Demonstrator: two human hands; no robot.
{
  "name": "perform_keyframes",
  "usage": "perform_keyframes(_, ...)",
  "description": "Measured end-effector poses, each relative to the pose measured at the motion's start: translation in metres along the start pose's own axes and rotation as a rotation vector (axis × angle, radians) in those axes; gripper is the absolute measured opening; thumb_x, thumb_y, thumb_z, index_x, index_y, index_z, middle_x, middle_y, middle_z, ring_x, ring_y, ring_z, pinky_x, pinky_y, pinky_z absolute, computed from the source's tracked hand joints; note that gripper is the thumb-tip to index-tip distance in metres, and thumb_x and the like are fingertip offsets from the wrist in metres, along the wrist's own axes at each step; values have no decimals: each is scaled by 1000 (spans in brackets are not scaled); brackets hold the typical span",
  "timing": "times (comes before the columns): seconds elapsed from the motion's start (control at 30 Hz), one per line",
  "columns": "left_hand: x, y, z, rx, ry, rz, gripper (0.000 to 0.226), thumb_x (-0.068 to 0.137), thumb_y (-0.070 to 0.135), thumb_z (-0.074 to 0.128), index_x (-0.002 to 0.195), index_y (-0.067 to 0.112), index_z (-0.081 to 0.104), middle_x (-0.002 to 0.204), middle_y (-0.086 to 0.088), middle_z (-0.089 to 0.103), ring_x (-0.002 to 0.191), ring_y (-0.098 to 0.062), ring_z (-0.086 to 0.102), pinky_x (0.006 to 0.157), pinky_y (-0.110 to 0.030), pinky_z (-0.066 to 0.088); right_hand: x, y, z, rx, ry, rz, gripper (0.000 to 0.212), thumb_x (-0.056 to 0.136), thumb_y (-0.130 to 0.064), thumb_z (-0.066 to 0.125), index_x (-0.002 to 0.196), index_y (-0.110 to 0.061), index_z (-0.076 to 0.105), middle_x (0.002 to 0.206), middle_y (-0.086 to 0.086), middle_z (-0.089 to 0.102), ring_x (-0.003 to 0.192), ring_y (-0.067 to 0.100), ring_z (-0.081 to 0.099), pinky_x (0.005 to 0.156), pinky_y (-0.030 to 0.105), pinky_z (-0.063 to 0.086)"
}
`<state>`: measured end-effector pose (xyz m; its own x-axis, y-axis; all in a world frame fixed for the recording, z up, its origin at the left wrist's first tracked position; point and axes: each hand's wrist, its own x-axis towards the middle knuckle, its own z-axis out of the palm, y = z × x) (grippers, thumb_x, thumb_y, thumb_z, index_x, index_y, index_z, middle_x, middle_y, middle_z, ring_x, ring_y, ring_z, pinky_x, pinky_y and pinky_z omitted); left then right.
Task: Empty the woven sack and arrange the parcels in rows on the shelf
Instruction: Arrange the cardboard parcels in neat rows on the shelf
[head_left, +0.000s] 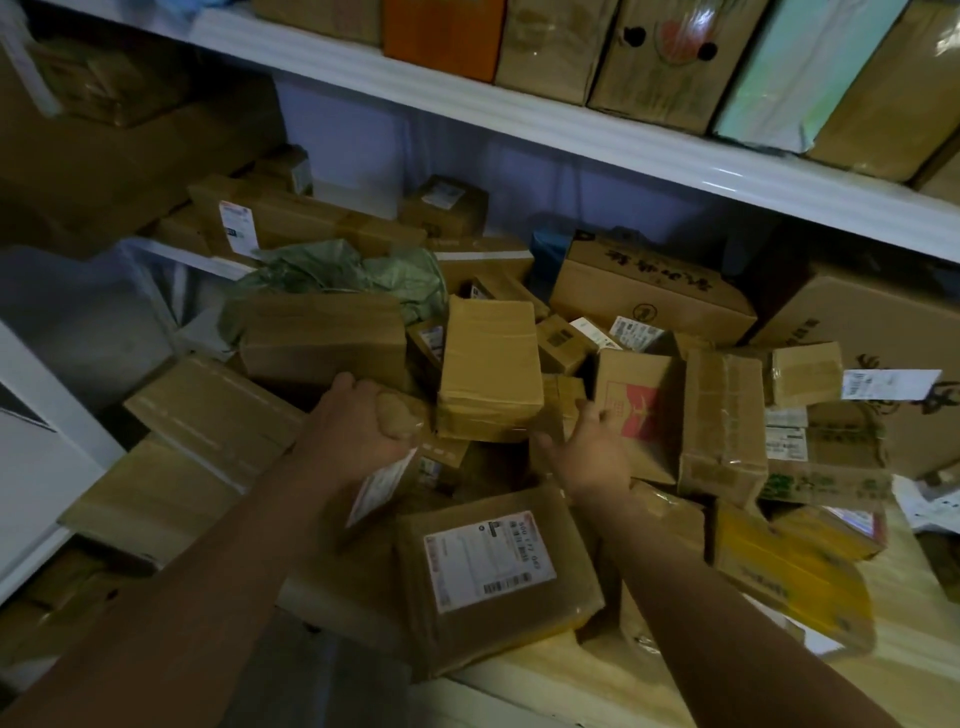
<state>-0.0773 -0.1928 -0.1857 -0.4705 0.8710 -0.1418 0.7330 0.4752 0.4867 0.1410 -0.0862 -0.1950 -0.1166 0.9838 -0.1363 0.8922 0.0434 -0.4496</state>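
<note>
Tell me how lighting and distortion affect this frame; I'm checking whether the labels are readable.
Head view: dim overall, left side in deep shadow; glare on the white shelf edge; wide-angle bending curves the shelf; the label on the front parcel is lit but soft, its text unreadable.

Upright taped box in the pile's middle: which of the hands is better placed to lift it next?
Probably the right hand: it is open and empty beside the upright taped box, while the left hand already grips a small parcel.

Matt brown cardboard parcels (488, 364) wrapped in glossy tape, crumpled green woven sack (353, 270), pale wood-grain shelf (571, 680).
</note>
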Motion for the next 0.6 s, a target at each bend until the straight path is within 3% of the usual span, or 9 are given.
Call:
perform_keyframes(0.1, -7, -5, 7, 15, -55, -2, 87, 56, 36, 86, 126, 15, 40, 128, -8, 38, 115, -28, 47, 93, -43, 47, 13, -38, 1, 74, -20, -85, 91, 75, -59, 66, 148, -28, 21, 154, 10, 19, 141, 33, 23, 112, 55, 28)
perform_keyframes(0.3, -8, -4, 31, -6, -218, -32, 93, 55, 36, 86, 130, 19, 35, 142, -6, 28, 131, -29, 33, 99, -48, 44, 35, -100, 33, -127, -135, 15, 123, 56, -85, 58, 152, -28, 3, 159, 11, -18, 144, 39, -17, 105, 76, 6)
perform_keyframes(0.37, -5, 3, 37, 22, -271, -43, 96, 60, 38, 84, 137, 19, 30, 146, -7, 23, 137, -32, 26, 102, -47, 41, 40, -111, 41, -154, -181, 80, 128, 53, -88, 56, 152, -25, 4, 158, 12, -21, 143, 41, -19, 103, 78, 7)
perform_keyframes(0.5, 6, 2, 46, -50, -233, -63, 84, 64, 47, 79, 129, 15, 38, 140, -7, 30, 129, -26, 36, 83, -33, 36, 51, -113, 49, -172, -212, 140, 130, 53, -80, 66, 152, -26, 1, 157, 12, -24, 143, 42, -19, 101, 80, 10)
perform_keyframes(0.6, 15, -3, 45, -145, -285, -98, 85, 65, 53, 76, 130, 13, 39, 141, -9, 32, 128, -27, 38, 89, -35, 41, 57, -102, 49, -87, -201, 165, 119, 60, -67, 73, 150, -32, 3, 158, 10, -20, 144, 42, -8, 103, 73, 21)
